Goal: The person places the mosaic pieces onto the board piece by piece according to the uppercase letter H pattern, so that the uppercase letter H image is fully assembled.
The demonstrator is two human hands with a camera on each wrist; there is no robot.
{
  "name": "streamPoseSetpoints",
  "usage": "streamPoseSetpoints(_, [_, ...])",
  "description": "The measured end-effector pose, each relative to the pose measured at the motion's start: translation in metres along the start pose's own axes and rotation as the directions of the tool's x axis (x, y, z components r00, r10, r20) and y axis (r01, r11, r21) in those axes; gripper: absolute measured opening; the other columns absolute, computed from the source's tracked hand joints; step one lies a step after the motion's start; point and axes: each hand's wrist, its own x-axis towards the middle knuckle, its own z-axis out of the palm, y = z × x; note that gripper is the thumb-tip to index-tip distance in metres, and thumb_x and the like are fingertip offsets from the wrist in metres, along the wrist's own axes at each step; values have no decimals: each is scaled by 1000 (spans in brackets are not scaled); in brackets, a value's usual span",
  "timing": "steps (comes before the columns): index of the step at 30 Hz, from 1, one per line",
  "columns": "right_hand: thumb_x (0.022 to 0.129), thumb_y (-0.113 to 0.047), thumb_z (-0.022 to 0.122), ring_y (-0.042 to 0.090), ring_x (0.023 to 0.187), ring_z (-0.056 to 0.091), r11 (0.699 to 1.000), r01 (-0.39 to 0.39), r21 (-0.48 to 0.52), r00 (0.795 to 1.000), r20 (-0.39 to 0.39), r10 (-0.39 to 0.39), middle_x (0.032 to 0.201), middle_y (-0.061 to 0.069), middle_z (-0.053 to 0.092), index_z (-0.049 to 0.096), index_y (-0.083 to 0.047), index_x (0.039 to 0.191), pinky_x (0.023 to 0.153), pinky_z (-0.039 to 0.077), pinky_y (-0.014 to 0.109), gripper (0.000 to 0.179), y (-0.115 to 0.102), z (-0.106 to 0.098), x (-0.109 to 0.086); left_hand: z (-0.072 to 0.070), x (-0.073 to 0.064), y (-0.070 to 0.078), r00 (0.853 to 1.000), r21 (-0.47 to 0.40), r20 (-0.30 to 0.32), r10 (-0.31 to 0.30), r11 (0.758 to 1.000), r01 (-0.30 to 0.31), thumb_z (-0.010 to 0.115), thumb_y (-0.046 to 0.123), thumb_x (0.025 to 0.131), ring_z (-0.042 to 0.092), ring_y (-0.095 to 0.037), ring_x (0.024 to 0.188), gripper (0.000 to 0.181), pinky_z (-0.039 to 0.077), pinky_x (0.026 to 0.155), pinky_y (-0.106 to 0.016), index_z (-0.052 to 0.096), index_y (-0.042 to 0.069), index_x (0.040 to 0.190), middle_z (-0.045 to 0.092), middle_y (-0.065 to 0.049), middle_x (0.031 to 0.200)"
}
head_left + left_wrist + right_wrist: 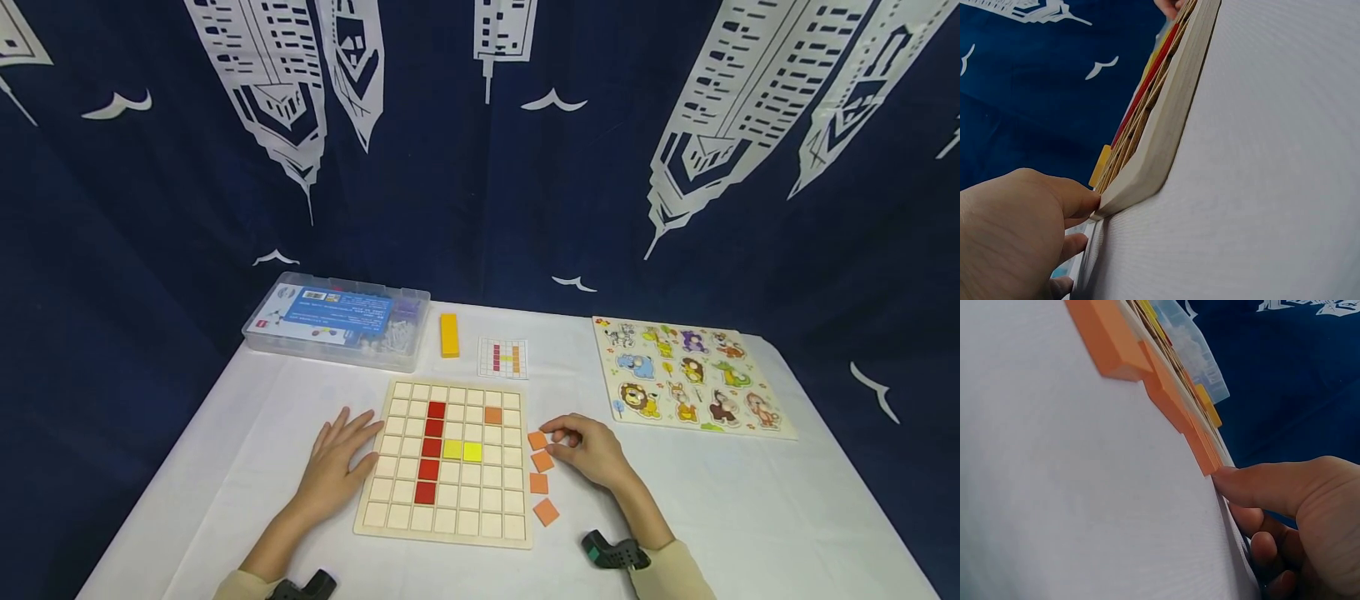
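One clear plastic case, blue-labelled, at the far left of the white-covered surface. One yellow-orange bar, just beside the case. One small pattern card printed with red, yellow and orange squares, behind the board. One animal puzzle board, far right. Behind all, one navy curtain with white skyline print.

One wooden grid board, centre, holding five red squares in a column, two yellow squares side by side, and one orange inset square toward the upper right. Four loose orange squares, in an uneven file along the board's right edge; the second sits close under the right thumb, crowding the topmost square.

Left hand: palm down, fingers extended and spread, thumb touching the board's left edge. Right hand: reaching in from the right, thumb and forefinger pinching the topmost square at its right side, other fingers curled under. Beige sleeves at both forearms; one black wrist device at the right, another at the left.
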Motion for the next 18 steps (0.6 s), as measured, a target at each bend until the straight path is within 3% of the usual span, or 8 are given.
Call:
streamPoseSetpoints(9, [79,-10,78,4,67,46,999,33,-2,999,24,-33,78,-8,57,75,-19,100,61,38,19,23,-1,0,2,-1,-1,-2,1000,-5,0,-5,1000,5,64,9,90,19,-47,146,45,6,117,-64,58,4,134,45,-19,149])
streamPoseSetpoints(18, [79,-4,77,8,69,50,994,-27,108,999,-20,29,79,-1,64,72,-6,97,61,44,19,19,-3,-5,2,2,0,-3,999,3,-28,27,1000,-27,65,8,90,22,-47,145,44,7,116,-65,59,5,134,47,-19,148])
